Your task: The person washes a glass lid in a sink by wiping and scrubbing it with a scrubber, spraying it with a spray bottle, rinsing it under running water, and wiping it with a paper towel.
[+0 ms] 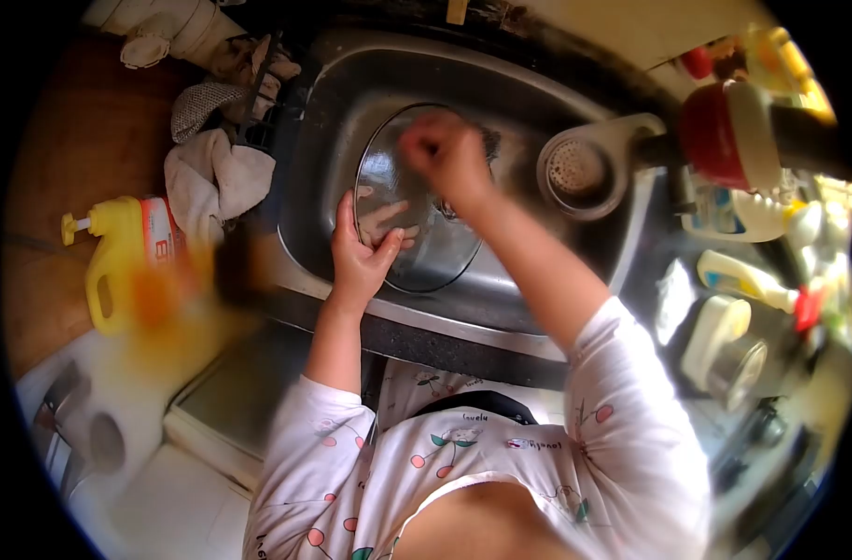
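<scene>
A round clear glass lid point(433, 259) with a thin dark rim is held tilted over the stainless steel sink point(328, 121). My left hand point(363, 254) grips its left edge, thumb on the near face and the other fingers seen through the glass behind it. Over the upper part of the lid is my right hand point(449, 163), fingers curled and blurred by motion. Whatever it may hold is hidden. A dark patch shows beside the right hand, too unclear to name.
A drain strainer point(577, 171) sits at the sink's right. To the left are a yellow pump bottle point(113, 257) and a pale cloth point(219, 177). Several bottles and a white container point(715, 336) crowd the right side. A red and cream object point(729, 135) juts in near the sink.
</scene>
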A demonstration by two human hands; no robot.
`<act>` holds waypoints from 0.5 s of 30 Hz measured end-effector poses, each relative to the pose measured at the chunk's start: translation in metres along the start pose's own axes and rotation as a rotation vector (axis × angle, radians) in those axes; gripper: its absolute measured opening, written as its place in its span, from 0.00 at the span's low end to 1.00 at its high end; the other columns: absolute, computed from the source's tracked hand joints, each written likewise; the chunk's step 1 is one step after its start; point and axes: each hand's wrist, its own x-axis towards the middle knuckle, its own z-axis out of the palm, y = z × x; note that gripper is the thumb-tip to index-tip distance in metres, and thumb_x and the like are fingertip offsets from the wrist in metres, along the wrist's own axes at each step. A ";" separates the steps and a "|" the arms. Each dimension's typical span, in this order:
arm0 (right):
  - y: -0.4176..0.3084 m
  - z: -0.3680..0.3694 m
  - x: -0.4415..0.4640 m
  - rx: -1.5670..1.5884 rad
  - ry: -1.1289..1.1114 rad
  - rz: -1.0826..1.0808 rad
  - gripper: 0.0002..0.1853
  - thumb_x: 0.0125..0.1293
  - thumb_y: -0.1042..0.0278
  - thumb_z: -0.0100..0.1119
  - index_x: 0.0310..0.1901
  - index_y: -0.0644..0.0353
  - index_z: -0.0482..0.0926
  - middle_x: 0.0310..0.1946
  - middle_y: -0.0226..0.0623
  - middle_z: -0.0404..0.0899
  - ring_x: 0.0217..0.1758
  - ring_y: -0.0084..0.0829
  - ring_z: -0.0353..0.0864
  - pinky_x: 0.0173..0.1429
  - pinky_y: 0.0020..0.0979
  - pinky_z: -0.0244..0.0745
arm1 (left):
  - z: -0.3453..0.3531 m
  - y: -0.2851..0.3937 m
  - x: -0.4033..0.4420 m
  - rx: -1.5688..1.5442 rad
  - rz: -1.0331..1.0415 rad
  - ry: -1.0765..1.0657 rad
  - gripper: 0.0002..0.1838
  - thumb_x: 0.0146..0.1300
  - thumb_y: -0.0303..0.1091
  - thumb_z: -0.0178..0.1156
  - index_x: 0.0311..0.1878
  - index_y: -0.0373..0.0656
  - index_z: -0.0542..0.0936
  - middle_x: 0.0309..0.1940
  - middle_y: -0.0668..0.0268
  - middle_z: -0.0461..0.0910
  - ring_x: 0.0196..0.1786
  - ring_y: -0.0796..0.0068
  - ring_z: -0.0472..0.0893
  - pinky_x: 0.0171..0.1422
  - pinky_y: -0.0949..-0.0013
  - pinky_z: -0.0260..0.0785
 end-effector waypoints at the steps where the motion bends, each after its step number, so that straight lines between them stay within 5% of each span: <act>1: 0.012 -0.003 0.014 -0.047 0.195 -0.022 0.04 0.43 0.74 0.62 0.25 0.60 0.81 0.27 0.41 0.78 0.32 0.40 0.79 0.38 0.34 0.75 | 0.004 0.006 -0.001 -0.316 -0.195 -0.034 0.38 0.51 0.19 0.61 0.64 0.34 0.52 0.53 0.52 0.70 0.52 0.69 0.74 0.54 0.71 0.69; 2: 0.016 -0.001 0.006 -0.063 0.111 -0.071 0.04 0.43 0.74 0.62 0.25 0.60 0.81 0.28 0.41 0.78 0.32 0.40 0.78 0.38 0.34 0.75 | 0.004 0.002 -0.002 -0.314 -0.191 -0.017 0.36 0.51 0.18 0.60 0.62 0.34 0.55 0.52 0.52 0.71 0.52 0.69 0.74 0.54 0.71 0.68; 5: -0.021 0.007 -0.030 -0.020 -0.177 -0.449 0.06 0.41 0.74 0.63 0.25 0.60 0.80 0.30 0.39 0.78 0.34 0.41 0.78 0.39 0.35 0.74 | -0.005 -0.024 0.004 0.277 0.281 0.069 0.34 0.55 0.14 0.53 0.63 0.38 0.51 0.50 0.49 0.72 0.47 0.66 0.79 0.49 0.69 0.73; 6: -0.032 0.013 -0.034 0.026 -0.223 -0.455 0.07 0.39 0.74 0.64 0.25 0.60 0.80 0.31 0.38 0.78 0.35 0.41 0.78 0.40 0.34 0.74 | -0.004 -0.020 0.002 0.271 0.269 0.036 0.34 0.56 0.14 0.52 0.63 0.39 0.50 0.50 0.48 0.73 0.45 0.65 0.79 0.47 0.69 0.75; 9: -0.012 0.006 -0.007 0.010 -0.052 -0.301 0.07 0.40 0.75 0.63 0.25 0.61 0.80 0.31 0.39 0.79 0.35 0.40 0.78 0.40 0.34 0.74 | 0.003 -0.012 0.000 -0.193 0.029 -0.063 0.32 0.57 0.15 0.51 0.63 0.39 0.50 0.50 0.48 0.73 0.44 0.63 0.80 0.44 0.68 0.76; 15: 0.066 -0.024 0.000 -0.101 0.329 0.214 0.07 0.48 0.72 0.63 0.31 0.62 0.82 0.27 0.43 0.80 0.30 0.36 0.80 0.38 0.29 0.74 | 0.008 0.000 -0.006 -0.135 0.010 -0.068 0.30 0.58 0.16 0.50 0.62 0.40 0.50 0.50 0.46 0.74 0.42 0.63 0.81 0.43 0.69 0.76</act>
